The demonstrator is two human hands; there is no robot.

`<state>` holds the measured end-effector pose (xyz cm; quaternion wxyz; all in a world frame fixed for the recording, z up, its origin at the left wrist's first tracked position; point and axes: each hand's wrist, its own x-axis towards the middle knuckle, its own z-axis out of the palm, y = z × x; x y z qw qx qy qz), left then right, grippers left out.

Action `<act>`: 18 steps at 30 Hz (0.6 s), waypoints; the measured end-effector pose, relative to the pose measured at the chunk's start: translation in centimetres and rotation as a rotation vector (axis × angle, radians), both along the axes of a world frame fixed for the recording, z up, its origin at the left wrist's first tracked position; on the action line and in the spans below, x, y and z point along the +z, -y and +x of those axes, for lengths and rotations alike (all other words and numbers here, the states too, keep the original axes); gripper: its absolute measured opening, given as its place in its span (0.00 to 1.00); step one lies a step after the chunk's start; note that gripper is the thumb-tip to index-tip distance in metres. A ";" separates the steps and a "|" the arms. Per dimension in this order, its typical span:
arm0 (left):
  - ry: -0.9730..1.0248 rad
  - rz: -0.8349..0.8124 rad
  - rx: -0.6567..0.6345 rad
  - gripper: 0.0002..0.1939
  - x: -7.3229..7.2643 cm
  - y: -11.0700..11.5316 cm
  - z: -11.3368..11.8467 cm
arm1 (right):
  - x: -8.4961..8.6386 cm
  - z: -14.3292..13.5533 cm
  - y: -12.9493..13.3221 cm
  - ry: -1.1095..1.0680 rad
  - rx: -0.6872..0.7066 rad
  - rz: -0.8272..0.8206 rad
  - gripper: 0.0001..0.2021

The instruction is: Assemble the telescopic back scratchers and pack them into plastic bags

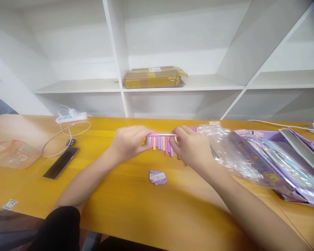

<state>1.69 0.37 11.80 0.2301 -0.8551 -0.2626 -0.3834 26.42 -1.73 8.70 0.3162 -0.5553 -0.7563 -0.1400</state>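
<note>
A thin pink-and-silver stick [163, 135], shaped like a pen, is held level between my two hands. My left hand [129, 141] pinches its pink left end, and the fingers of my right hand [192, 143] close on its right end. Its exact kind cannot be made out. Just below it, a row of pink, purple and yellow sticks [164, 143] lies side by side on the table, partly hidden by my hands. Nearer to me is a small pile of purple printed cards [157, 177].
Clear plastic wrappers [232, 153] and a purple box [261, 164] with packaged items are at right. A phone [61, 163], a mouse [71, 142], a cabled power strip [71, 117] and an orange-tinted bag [14, 153] are at left. A taped carton [153, 77] sits on the white shelf [211, 83].
</note>
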 end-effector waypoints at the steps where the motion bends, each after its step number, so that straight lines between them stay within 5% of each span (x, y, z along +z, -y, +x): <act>1: -0.012 -0.007 -0.007 0.08 0.3 -0.1 -0.3 | 0.1 0.1 0.0 0.015 0.010 -0.009 0.12; 18: -0.083 -0.016 0.024 0.08 2.1 0.4 -1.5 | 2.3 1.1 1.9 0.062 0.135 0.063 0.14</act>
